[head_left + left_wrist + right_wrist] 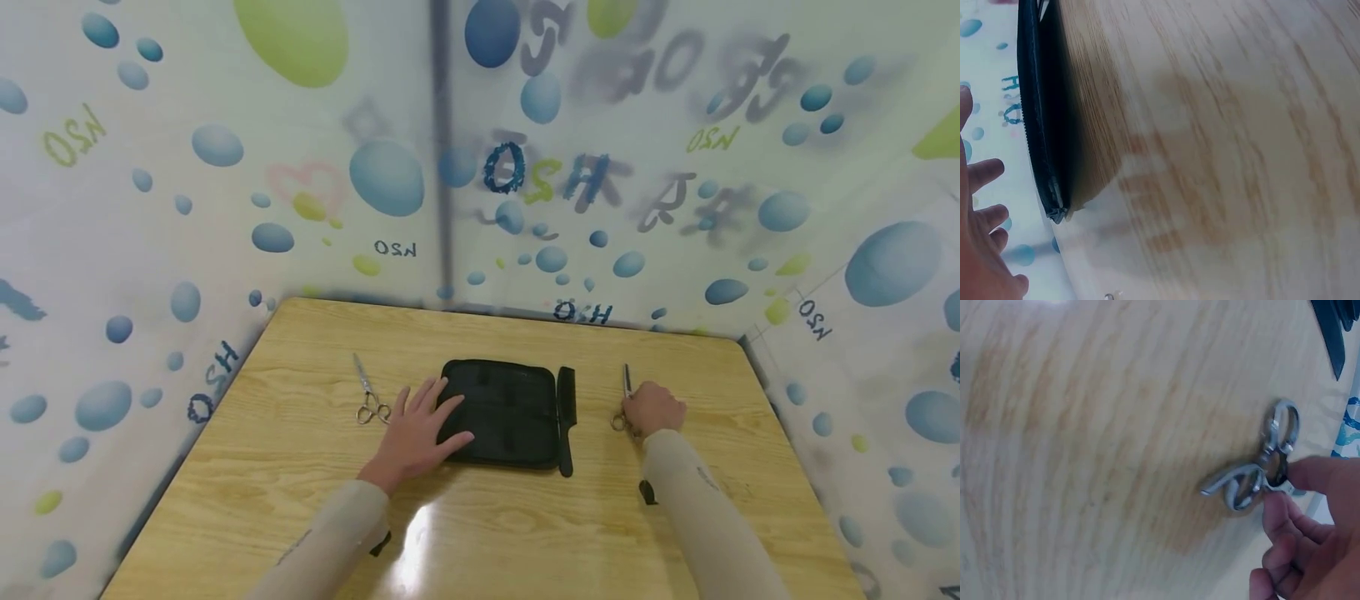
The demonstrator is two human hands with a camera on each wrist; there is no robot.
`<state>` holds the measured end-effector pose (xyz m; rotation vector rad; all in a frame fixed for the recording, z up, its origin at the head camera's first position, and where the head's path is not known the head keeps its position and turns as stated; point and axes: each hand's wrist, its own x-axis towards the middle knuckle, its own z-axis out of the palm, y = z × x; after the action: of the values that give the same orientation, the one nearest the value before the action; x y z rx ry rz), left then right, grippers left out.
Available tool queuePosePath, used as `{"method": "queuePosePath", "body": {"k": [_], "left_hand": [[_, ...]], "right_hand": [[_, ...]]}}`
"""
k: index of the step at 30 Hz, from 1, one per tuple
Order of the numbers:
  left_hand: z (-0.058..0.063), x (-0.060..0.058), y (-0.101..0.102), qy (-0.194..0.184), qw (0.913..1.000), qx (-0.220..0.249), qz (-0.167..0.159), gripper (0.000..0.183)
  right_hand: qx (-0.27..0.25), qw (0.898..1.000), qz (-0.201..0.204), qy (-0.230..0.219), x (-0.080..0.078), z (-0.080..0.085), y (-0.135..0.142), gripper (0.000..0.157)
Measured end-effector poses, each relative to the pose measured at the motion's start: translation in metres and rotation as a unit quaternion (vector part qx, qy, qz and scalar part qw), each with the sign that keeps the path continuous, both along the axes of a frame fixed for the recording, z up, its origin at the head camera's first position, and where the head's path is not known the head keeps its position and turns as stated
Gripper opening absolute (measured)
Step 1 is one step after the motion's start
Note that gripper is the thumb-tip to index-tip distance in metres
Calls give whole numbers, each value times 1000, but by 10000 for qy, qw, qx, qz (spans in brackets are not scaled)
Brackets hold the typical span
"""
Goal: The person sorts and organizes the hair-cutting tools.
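A flat black zip case (502, 417) lies in the middle of the wooden table. My left hand (412, 437) is at its left edge with fingers spread, overlapping it in the head view; the left wrist view catches the case's zipped side (1038, 125) beside the fingers (988, 175). Farther right, my right hand (654, 408) pinches a pair of silver scissors (627, 382) between thumb and fingers, near the pivot. Their finger loops (1272, 434) point toward me, close over the tabletop. The blades are mostly hidden by the hand in the right wrist view.
A black comb (567, 408) with a handle lies along the case's right side. Another pair of silver scissors (362, 373) rests to the left of the case. Patterned walls (375, 275) stand behind and beside the wooden table (510, 533).
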<state>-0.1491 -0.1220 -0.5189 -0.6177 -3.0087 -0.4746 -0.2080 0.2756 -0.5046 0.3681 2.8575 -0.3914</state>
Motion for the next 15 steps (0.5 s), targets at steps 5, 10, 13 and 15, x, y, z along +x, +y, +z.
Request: {"method": "queuePosePath", "body": {"k": [5, 10, 13, 15], "left_hand": [[0, 0, 2, -25, 10000, -43, -35, 68], [-2, -1, 3, -35, 9999, -109, -59, 69], [-3, -1, 2, -86, 9999, -144, -31, 69], [-3, -1, 1, -120, 9998, -175, -5, 69]], "right_hand": [[-244, 9993, 50, -294, 0, 4, -1, 34], [-199, 9987, 119, -464, -2, 5, -2, 38], [-118, 9982, 261, -520, -3, 6, -5, 40], [-54, 9981, 346, -509, -4, 5, -7, 41]]}}
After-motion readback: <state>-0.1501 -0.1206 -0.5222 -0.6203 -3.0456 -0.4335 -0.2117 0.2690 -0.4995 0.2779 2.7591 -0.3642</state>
